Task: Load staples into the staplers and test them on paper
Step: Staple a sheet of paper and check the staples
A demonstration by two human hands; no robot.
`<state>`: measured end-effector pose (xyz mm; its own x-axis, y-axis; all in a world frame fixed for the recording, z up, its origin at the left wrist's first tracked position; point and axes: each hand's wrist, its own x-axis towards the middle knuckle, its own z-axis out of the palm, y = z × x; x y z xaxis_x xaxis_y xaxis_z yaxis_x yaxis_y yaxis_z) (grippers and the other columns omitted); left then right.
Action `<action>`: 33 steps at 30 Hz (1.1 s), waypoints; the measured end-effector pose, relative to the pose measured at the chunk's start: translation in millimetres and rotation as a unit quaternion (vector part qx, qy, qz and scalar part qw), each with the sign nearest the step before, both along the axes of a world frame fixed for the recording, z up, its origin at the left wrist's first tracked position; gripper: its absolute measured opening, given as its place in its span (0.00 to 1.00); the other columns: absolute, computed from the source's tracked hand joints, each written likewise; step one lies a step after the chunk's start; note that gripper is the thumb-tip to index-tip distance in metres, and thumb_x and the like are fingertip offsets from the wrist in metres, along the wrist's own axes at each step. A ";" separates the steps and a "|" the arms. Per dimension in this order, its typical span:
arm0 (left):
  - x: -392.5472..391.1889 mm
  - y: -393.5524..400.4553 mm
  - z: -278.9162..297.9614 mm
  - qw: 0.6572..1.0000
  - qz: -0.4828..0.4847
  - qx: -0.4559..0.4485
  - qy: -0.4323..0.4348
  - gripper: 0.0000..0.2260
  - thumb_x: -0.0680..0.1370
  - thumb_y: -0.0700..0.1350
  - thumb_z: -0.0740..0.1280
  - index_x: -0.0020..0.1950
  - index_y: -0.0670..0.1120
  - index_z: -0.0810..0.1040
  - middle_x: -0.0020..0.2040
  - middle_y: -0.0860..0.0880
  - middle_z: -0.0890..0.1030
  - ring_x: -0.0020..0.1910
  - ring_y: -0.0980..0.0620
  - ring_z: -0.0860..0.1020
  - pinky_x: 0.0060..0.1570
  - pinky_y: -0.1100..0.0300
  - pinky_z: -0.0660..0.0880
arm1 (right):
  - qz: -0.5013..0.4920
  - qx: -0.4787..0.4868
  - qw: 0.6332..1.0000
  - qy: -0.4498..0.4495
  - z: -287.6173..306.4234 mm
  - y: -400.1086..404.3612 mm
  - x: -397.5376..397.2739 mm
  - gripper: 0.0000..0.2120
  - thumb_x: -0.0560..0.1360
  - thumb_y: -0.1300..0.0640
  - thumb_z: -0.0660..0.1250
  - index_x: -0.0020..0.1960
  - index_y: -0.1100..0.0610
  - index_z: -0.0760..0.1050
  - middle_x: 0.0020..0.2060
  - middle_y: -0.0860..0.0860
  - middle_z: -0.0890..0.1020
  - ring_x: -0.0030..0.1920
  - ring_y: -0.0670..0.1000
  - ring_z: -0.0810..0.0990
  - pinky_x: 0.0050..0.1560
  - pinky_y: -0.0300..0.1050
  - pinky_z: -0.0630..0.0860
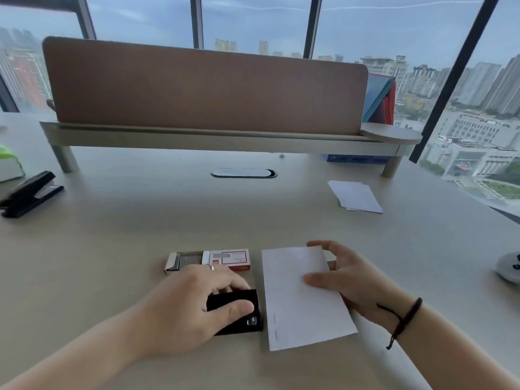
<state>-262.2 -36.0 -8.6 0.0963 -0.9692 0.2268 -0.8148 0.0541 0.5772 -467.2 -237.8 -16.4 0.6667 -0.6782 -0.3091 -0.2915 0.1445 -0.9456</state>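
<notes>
Head view: black stapler (239,313) on worktop (140,226) is grasped by left grip (191,302); paper sheet (301,299) beside it is pinched by right grip (346,274). Staple box (225,260) lies open just behind; 2nd stapler (28,192) far left.

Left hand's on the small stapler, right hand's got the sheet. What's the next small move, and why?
Probably slide the paper left, so its edge enters the black stapler. The right hand already pinches the sheet, the left hand grips the stapler, and the sheet's edge lies just beside it, not yet in its mouth.

Black stapler (239,311) flat beside white paper (301,299); staple box (225,260) slid open behind.
</notes>
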 end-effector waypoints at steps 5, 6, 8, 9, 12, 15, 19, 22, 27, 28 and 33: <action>-8.5 3.1 0.1 1.000 0.005 -0.001 0.024 0.05 0.77 0.54 0.69 0.52 0.59 0.81 0.49 0.65 0.81 0.50 0.61 0.79 0.37 0.72 0.72 | 0.009 -0.025 1.000 0.000 -2.1 22.3 4.4 0.31 0.70 0.70 0.75 0.67 0.52 0.69 0.47 0.62 0.87 0.43 0.63 0.87 0.41 0.53 0.83; -9.9 3.8 -0.3 0.999 0.002 0.001 0.032 0.05 0.77 0.53 0.69 0.52 0.58 0.81 0.49 0.65 0.82 0.50 0.61 0.79 0.37 0.72 0.72 | 0.008 -0.032 0.999 0.001 -2.7 24.6 4.9 0.31 0.70 0.70 0.75 0.67 0.52 0.69 0.47 0.63 0.87 0.43 0.63 0.87 0.41 0.54 0.84; -11.5 5.5 -0.7 0.999 0.004 0.003 0.041 0.05 0.77 0.53 0.69 0.51 0.57 0.81 0.48 0.64 0.83 0.48 0.60 0.80 0.38 0.69 0.74 | 0.011 -0.048 0.999 0.004 -4.3 28.1 5.7 0.32 0.69 0.69 0.76 0.67 0.51 0.69 0.48 0.63 0.87 0.45 0.64 0.87 0.46 0.59 0.84; -11.9 6.2 0.0 0.999 0.007 0.005 0.043 0.05 0.77 0.54 0.69 0.51 0.58 0.81 0.47 0.63 0.83 0.47 0.59 0.80 0.40 0.65 0.76 | 0.013 -0.055 0.998 0.006 -5.3 29.6 6.2 0.32 0.69 0.69 0.76 0.67 0.50 0.69 0.48 0.62 0.87 0.45 0.64 0.87 0.48 0.61 0.84; -14.7 4.3 5.5 0.999 0.041 -0.003 0.022 0.11 0.75 0.62 0.65 0.49 0.58 0.80 0.43 0.61 0.82 0.41 0.57 0.79 0.42 0.57 0.78 | 0.010 -0.075 0.997 0.011 -7.2 33.1 7.2 0.33 0.69 0.68 0.76 0.68 0.50 0.69 0.45 0.60 0.88 0.44 0.63 0.87 0.46 0.59 0.84; -21.2 -7.6 16.9 0.994 0.105 -0.006 -0.039 0.13 0.76 0.63 0.64 0.42 0.56 0.78 0.36 0.57 0.81 0.37 0.61 0.77 0.39 0.63 0.75 | 0.008 -0.082 0.997 0.012 -7.4 34.1 7.4 0.33 0.69 0.68 0.76 0.69 0.51 0.68 0.45 0.59 0.88 0.43 0.62 0.88 0.46 0.58 0.84; -30.3 -31.8 22.6 0.983 0.134 0.044 -0.117 0.18 0.76 0.63 0.62 0.36 0.50 0.74 0.33 0.55 0.78 0.35 0.59 0.75 0.34 0.60 0.69 | 0.007 -0.090 0.996 0.018 -6.1 35.7 5.3 0.34 0.70 0.68 0.75 0.70 0.51 0.67 0.44 0.58 0.88 0.43 0.60 0.88 0.47 0.58 0.84; -30.6 -42.6 10.6 0.986 0.115 0.069 -0.097 0.21 0.78 0.60 0.62 0.34 0.45 0.73 0.30 0.53 0.75 0.32 0.58 0.72 0.34 0.58 0.68 | 0.007 -0.085 0.996 0.017 -5.1 36.2 3.4 0.34 0.70 0.67 0.75 0.71 0.52 0.67 0.45 0.58 0.88 0.44 0.60 0.88 0.48 0.59 0.84; -27.4 -46.3 0.9 0.991 0.098 0.084 -0.044 0.22 0.80 0.54 0.61 0.30 0.45 0.61 0.27 0.50 0.65 0.28 0.52 0.63 0.33 0.55 0.63 | 0.008 -0.091 0.996 0.020 -5.0 37.0 3.4 0.33 0.70 0.67 0.76 0.70 0.51 0.67 0.45 0.57 0.88 0.43 0.59 0.88 0.47 0.58 0.84; -27.5 -47.1 -0.3 0.991 0.094 0.089 -0.046 0.22 0.80 0.54 0.60 0.30 0.45 0.61 0.27 0.50 0.64 0.28 0.51 0.63 0.33 0.55 0.63 | 0.009 -0.093 0.995 0.021 -5.1 37.3 3.6 0.33 0.70 0.66 0.76 0.70 0.51 0.67 0.45 0.57 0.88 0.43 0.59 0.88 0.47 0.58 0.84; -28.2 -48.0 -5.6 0.991 0.097 0.084 -0.045 0.23 0.81 0.53 0.59 0.30 0.45 0.59 0.27 0.50 0.63 0.29 0.50 0.62 0.33 0.55 0.63 | 0.011 -0.101 0.994 0.027 -4.9 37.3 4.4 0.34 0.70 0.66 0.76 0.71 0.51 0.67 0.44 0.57 0.88 0.43 0.58 0.88 0.47 0.58 0.85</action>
